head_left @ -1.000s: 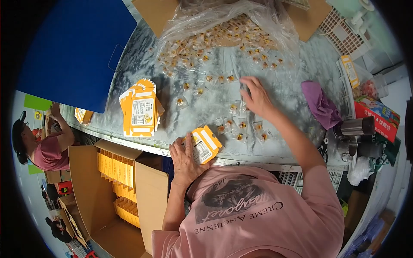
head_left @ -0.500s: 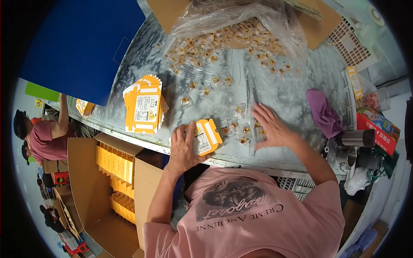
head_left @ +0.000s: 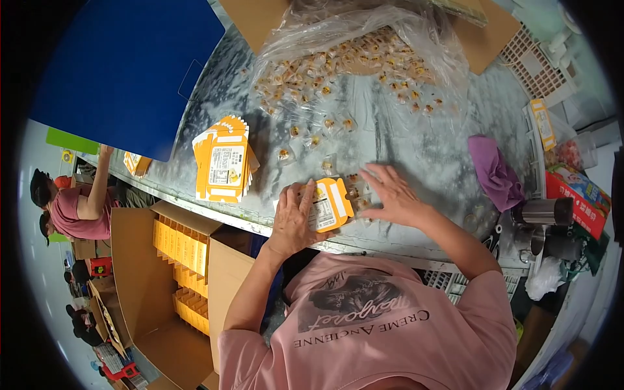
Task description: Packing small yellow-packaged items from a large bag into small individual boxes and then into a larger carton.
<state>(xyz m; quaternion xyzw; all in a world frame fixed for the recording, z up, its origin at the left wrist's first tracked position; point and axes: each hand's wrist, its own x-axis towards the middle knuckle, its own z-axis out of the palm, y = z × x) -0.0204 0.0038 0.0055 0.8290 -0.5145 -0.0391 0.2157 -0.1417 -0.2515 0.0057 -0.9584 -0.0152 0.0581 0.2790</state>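
Since 0.5 s ago the right hand (head_left: 390, 195) has slid left along the tabletop (head_left: 422, 140), gathering the small clear sweet packets (head_left: 354, 188) up against the open end of the orange carton (head_left: 328, 205). Its fingers are spread and nearly flat, palm down on the packets; whether any packet is actually pinched cannot be told. The left hand (head_left: 296, 218) has stayed on the carton, fingers curled loosely over its printed face, pressing it down near the front edge of the tabletop.

Further back, a stack of flat orange cartons (head_left: 224, 166) lies toward the left edge, and a clear plastic bag of sweets (head_left: 354, 55) spills out near the far edge. A purple cloth (head_left: 494, 169) sits toward the right edge. Below the front edge stands an open cardboard box (head_left: 156, 273) with orange cartons packed upright inside. Another person (head_left: 71, 208) works at the far left.
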